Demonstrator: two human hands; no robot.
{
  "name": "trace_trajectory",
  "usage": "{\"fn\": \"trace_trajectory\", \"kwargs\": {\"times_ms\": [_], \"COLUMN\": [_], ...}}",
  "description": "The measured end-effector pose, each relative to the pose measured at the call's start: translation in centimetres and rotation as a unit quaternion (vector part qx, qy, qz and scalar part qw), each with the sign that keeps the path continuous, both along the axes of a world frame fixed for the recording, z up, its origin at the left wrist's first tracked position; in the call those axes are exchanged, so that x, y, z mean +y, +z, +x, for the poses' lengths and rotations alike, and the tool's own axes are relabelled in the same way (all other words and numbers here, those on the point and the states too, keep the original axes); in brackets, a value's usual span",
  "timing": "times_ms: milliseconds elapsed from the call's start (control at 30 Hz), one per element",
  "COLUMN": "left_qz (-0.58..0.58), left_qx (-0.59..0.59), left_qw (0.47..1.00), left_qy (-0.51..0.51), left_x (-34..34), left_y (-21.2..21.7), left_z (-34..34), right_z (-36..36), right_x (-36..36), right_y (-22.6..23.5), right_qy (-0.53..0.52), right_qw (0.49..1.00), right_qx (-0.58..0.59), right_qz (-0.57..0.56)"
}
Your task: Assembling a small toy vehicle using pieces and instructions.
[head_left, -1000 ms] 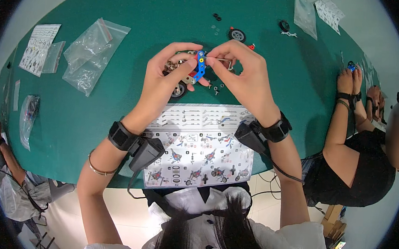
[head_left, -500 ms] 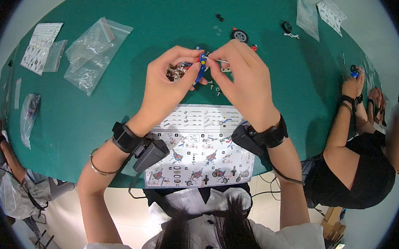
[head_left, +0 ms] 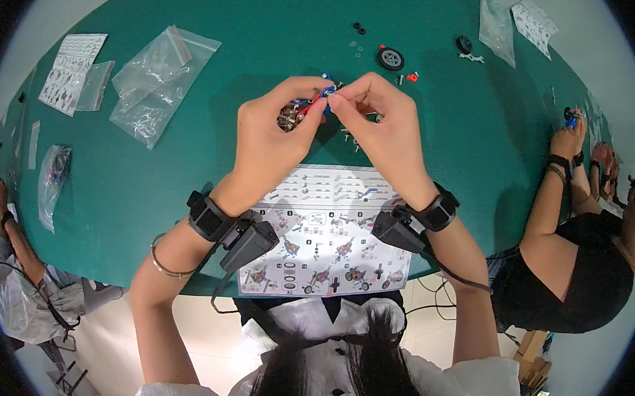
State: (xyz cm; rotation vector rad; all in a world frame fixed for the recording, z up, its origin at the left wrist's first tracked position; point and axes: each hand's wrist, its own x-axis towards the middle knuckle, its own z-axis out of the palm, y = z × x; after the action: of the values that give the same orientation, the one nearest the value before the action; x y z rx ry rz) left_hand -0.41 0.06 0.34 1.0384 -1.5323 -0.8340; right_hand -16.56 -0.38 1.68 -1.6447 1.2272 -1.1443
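Observation:
My left hand is closed around a small toy vehicle model made of silvery metal, red and blue parts. Its fingers and thumb hide much of it. At the model's blue end, the thumb and fingertips of my right hand are pinched together, touching or nearly touching my left fingertips. Whatever lies in that pinch is too small and covered to make out. Several small screws lie on the table just beneath my right hand.
A printed instruction sheet lies before me on the green table. Beyond my hands are a wheel, a red piece and small black rings. Clear plastic bags lie left. A co-worker's hands are at right.
The thin metal rod that stuck out of my right fingers no longer shows. The right fingertips have closed in against the model's blue end. The whole view has shifted slightly.

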Motion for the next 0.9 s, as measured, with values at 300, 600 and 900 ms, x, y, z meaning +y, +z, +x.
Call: {"fn": "trace_trajectory", "kwargs": {"times_ms": [300, 600, 900], "left_qz": [-0.138, -0.164, -0.033], "left_qx": [-0.090, -0.123, -0.075], "left_qw": [0.985, 0.978, 0.996], "left_qy": [0.043, 0.042, 0.039], "left_x": [-0.2, -0.2, -0.1], "left_y": [-0.3, 0.0, 0.1], "left_z": [0.4, 0.5, 0.5], "right_z": [0.1, 0.1, -1.1], "right_x": [0.0, 0.0, -0.4], "right_y": [-0.5, -0.6, 1.0], "right_qy": [0.032, 0.033, 0.072], "right_qw": [0.995, 0.996, 0.991], "right_qx": [-0.089, -0.075, -0.092], "right_qz": [0.043, 0.021, 0.059]}}
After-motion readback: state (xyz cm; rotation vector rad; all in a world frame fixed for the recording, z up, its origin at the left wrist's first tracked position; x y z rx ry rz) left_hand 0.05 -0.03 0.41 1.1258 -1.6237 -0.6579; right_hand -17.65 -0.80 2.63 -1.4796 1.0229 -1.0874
